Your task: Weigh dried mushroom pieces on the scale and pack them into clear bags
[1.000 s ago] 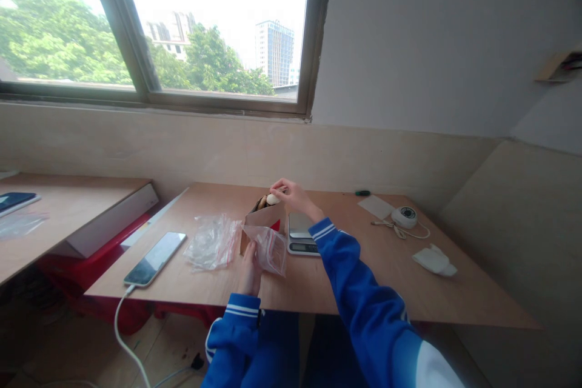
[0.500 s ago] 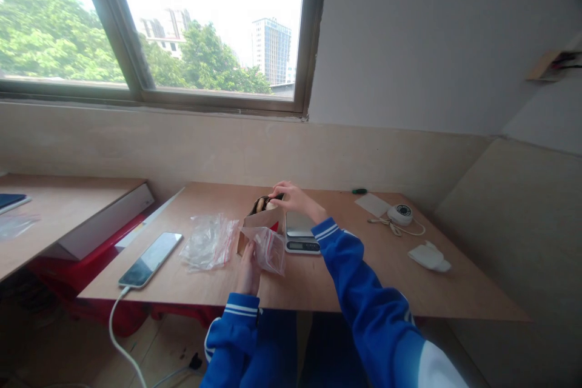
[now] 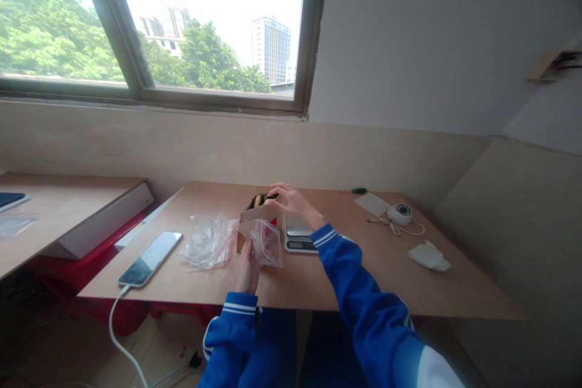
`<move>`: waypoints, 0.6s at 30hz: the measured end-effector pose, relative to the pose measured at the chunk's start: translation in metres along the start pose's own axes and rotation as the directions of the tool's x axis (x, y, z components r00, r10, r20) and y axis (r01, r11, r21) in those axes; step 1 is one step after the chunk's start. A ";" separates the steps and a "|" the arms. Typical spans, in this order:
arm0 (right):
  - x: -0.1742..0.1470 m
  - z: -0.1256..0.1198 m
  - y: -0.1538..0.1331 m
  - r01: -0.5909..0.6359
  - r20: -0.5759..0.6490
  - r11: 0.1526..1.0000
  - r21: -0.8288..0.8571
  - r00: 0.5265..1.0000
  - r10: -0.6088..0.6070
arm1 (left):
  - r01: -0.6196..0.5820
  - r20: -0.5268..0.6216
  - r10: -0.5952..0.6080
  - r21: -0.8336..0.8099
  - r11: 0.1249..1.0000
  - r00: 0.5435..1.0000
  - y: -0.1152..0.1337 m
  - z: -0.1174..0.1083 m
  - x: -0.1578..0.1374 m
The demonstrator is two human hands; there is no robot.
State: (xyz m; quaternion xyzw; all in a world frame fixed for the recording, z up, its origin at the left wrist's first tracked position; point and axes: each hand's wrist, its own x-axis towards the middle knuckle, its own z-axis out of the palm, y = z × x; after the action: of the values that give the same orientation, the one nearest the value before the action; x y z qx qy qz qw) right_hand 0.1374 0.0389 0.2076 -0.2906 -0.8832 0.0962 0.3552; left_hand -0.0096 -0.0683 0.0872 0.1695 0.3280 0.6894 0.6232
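Seated at a light-brown wooden table, facing a beige-and-grey wall. Nearest: reaching in with left hand, blue sleeve. Holding a small clear plastic zip bag against the near side of an open-topped brown cardboard box with a red patch. Seeing left thumb laid along the bag's edge and the box; can't make out the other left fingers. Seeing a slim dark-screened phone to the left, plugged into a white cable. Seeing also a crumpled white tissue at far right, and a loose heap of clear plastic zip bags just left of the box. Just right of the box, have a white-and-silver digital scale, partly covered by right arm. Holding right hand over the box mouth, fingers bent close to pale rounded pieces inside; can't tell if pinching one. Farther back: spotting a round white device with a dark dotted face, a white paper sheet, a small dark-green tool. Beyond: looking out a brown-framed window at trees and buildings.
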 end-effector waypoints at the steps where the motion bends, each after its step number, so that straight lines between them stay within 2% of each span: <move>1: 0.000 0.001 -0.003 0.010 -0.003 1.000 0.022 1.000 -0.010 | 0.006 0.004 -0.006 -0.002 1.000 1.000 0.000 0.001 0.000; 7: 0.003 0.009 -0.007 0.027 0.099 0.999 -0.046 0.995 -0.022 | 0.021 -0.021 -0.020 0.031 0.999 1.000 0.002 0.000 -0.001; 13: 0.014 0.016 -0.004 0.058 0.104 0.993 -0.102 0.993 -0.047 | 0.061 -0.048 -0.054 0.150 0.987 0.997 0.012 -0.003 -0.005; 15: 0.016 0.018 -0.004 0.059 0.118 0.995 -0.079 0.992 -0.049 | 0.022 -0.052 -0.012 0.203 0.979 0.999 0.014 -0.005 -0.005; 18: 0.016 0.024 -0.002 0.003 0.075 0.998 -0.056 0.997 0.002 | -0.073 -0.132 0.115 0.290 0.954 0.985 0.016 -0.013 -0.005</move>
State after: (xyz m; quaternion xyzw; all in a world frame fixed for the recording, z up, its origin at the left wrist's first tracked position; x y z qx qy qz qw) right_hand 0.1108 0.0480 0.2002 -0.2965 -0.8985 0.0821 0.3133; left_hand -0.0286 -0.0760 0.0894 0.2212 0.4602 0.6747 0.5330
